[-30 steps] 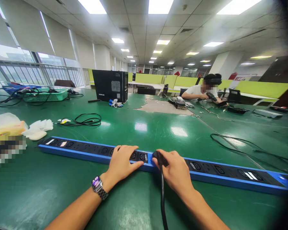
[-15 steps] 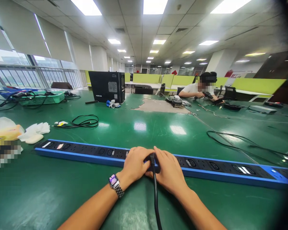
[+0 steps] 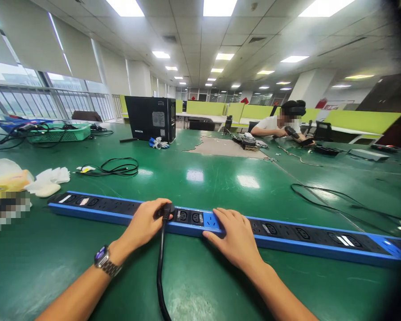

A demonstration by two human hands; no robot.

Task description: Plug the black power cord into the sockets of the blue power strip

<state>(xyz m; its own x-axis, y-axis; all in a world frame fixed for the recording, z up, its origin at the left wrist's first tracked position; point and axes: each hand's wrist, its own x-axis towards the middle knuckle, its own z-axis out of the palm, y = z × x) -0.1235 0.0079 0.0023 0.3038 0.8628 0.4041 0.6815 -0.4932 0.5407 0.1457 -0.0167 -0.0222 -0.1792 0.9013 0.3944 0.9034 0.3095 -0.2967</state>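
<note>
A long blue and black power strip lies across the green table, with sockets facing up along its length. My left hand, with a watch on the wrist, grips a black power plug over the strip, left of a pair of sockets. From the plug a thick black cord runs down toward me; whether its pins sit in a socket is hidden. Spread over the strip's middle is my right hand, its fingers apart beside a blue socket and holding nothing.
Looped black cables lie behind the strip, others at right. At the back stand a black computer case, blue and white gloves and a green basket. Across the table a person handles a tool. A white and yellow bag sits left.
My left hand has moved left along the strip with the plug and its cord, away from my right hand. The right hand stays at the middle, its fingers now spread and off the plug.
</note>
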